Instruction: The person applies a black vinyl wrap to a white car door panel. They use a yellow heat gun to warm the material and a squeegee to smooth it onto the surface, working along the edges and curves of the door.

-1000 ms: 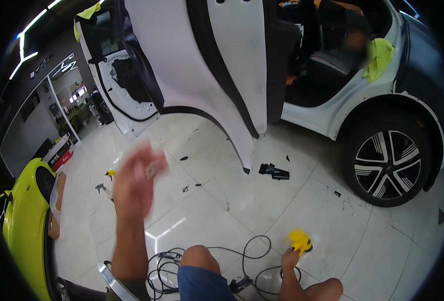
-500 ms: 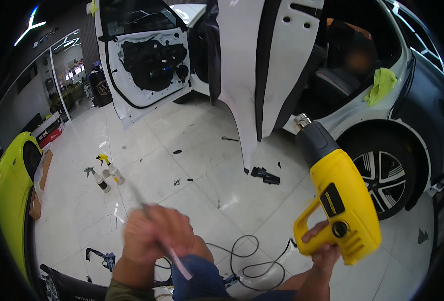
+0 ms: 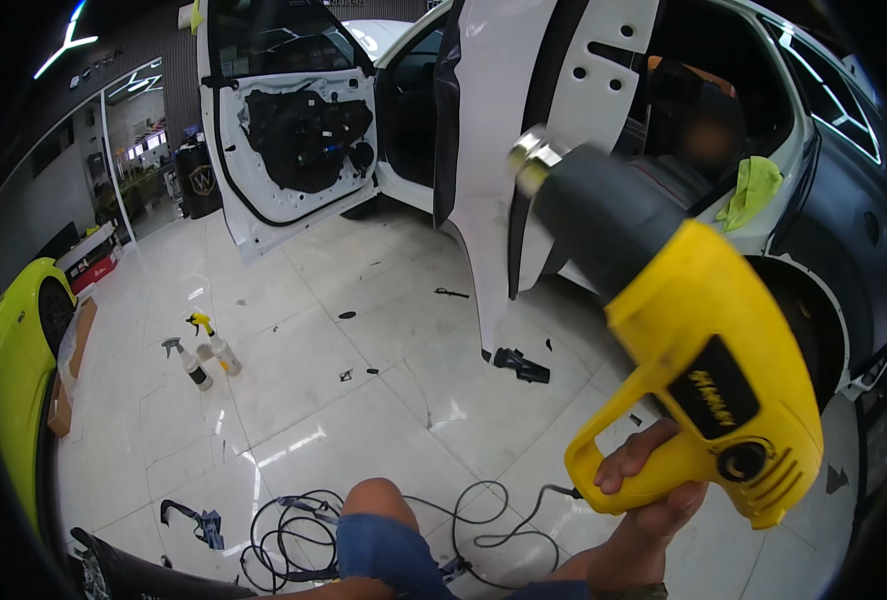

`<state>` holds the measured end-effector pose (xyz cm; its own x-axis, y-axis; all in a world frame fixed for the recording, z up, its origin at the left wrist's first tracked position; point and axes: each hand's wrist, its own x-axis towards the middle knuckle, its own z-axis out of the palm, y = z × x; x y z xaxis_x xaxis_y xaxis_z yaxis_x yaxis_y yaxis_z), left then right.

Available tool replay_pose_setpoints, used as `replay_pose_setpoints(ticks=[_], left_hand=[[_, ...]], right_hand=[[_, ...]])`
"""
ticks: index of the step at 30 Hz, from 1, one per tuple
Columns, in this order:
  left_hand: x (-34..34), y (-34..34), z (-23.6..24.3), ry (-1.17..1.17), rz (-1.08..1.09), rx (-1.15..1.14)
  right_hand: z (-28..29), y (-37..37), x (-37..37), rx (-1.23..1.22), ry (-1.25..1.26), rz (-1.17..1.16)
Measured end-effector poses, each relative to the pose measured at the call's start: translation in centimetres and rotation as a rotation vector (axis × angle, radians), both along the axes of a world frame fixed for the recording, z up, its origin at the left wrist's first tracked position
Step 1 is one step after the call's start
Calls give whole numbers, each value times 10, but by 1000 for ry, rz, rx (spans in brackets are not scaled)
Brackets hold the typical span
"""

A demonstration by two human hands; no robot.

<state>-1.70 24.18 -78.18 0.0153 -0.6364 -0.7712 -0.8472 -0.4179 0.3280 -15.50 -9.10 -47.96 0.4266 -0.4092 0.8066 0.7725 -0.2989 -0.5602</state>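
My right hand (image 3: 653,470) grips a large yellow heat gun (image 3: 753,340) by its handle. The tool is raised close to the camera, its dark barrel and metal nozzle (image 3: 533,160) angled up-left across a white car's (image 3: 813,140) open doors and a tall white body panel (image 3: 493,90). A black cord (image 3: 523,515) runs from the handle into loops on the tiled floor. My left hand is out of sight; only some bare skin shows at the lower edge beside my knee (image 3: 373,500).
An open front door (image 3: 253,210) stands left of the panel. Two spray bottles (image 3: 221,355) and dark scraps (image 3: 523,365) lie or stand on the floor (image 3: 343,430). A lime-green car (image 3: 8,360) is at the left. A yellow-green cloth (image 3: 748,190) hangs on the rear door opening.
My right hand has raised the heat gun from near the floor and brought it closer, nozzle leftward. My left hand, earlier raised with a thin item in it, has dropped out of view.
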Motion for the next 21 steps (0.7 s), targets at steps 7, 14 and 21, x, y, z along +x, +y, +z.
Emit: replay_pose_setpoints(ticks=[7,14,21], left_hand=[[70,-24,32,25,31,-627],[134,-118,379,-23,556,-1690],[135,-199,520,376,414,-1983]], right_hand=[[8,6,0,78,-52,138],[3,6,0,86,-35,121],[-2,0,4,116,-40,202]])
